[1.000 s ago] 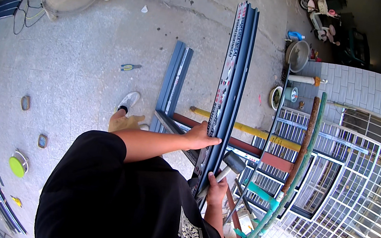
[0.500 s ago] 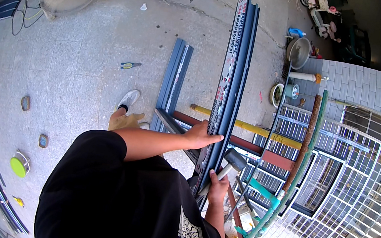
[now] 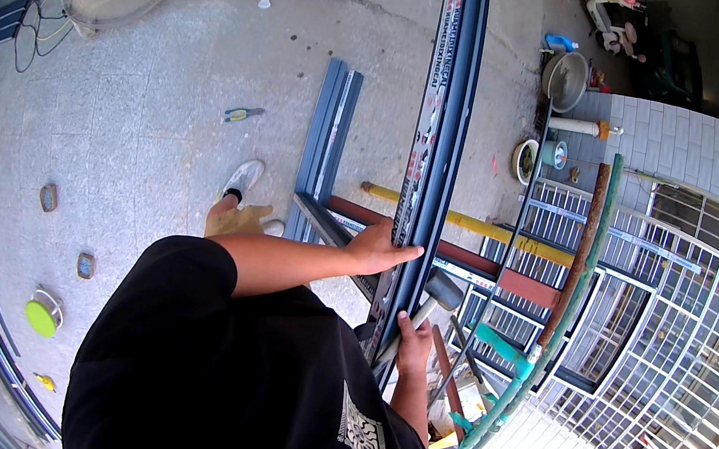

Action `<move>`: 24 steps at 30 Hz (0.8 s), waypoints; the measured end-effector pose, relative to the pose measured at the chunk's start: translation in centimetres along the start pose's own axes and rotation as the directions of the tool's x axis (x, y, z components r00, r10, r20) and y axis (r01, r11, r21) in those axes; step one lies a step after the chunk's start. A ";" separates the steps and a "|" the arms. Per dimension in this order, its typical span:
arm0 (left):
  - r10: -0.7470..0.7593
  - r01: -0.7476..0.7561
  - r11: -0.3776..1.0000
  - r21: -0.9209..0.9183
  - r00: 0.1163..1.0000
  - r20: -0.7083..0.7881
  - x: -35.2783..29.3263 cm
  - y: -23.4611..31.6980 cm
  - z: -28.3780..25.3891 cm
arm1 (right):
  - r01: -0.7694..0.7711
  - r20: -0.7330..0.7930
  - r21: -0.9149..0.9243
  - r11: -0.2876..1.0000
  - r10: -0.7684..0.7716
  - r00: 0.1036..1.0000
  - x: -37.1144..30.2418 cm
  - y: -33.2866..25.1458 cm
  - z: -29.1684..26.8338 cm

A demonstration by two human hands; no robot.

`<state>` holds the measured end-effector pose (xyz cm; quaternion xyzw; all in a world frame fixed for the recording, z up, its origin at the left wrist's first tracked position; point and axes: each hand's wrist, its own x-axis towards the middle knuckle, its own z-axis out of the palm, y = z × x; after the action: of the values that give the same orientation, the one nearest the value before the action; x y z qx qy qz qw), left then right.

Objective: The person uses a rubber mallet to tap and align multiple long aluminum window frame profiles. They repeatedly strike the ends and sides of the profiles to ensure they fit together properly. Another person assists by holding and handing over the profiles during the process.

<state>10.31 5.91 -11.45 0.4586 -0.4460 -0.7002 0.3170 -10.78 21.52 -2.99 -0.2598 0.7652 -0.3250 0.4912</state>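
The long blue-grey profile (image 3: 452,126) stands almost along the twelve-to-six line, its far end leaning barely toward one o'clock and its near end running down in front of the person's black shirt (image 3: 258,379). The left hand (image 3: 372,248) meets it from nine o'clock, closed on its left edge with the thumb laid across the upper face; the fingertips underneath are hidden. The right hand (image 3: 413,346) lies at five o'clock from the left, along the opposite edge, closed around the pale handle of a mallet (image 3: 444,289). Its thumb sits right by the profile – whether it presses on it I cannot tell. The mallet's dark head points between twelve and one o'clock from that fist, just beside the profile's right side. So the left hand is the nearer to the far end, and the long axis passes between the two wrists. A yellow pole (image 3: 518,242) and a red-brown bar (image 3: 529,289) cross behind the profile, roughly nine to three; two shorter profiles (image 3: 329,124) lie at eleven o'clock from the left hand, pliers (image 3: 243,115) at ten.
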 end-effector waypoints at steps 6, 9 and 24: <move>-0.043 0.042 0.999 0.011 0.999 0.010 0.0 0.3 -0.1 | 0.000 0.016 0.009 1.000 0.000 1.000 0.2 -0.1 0.1; -0.014 0.013 0.999 0.033 1.000 0.009 0.3 -0.1 -0.1 | -0.006 0.007 -0.002 1.000 0.006 1.000 0.2 -0.1 0.0; -0.051 -0.039 0.920 -0.389 0.975 -0.216 14.5 8.0 -9.7 | -0.030 0.011 -0.001 1.000 0.030 0.999 0.1 0.6 -0.9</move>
<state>14.10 -12.94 -11.11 0.4628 -0.2576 -0.7203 0.4478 -11.72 22.10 -3.23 -0.2502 0.7665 -0.3157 0.5002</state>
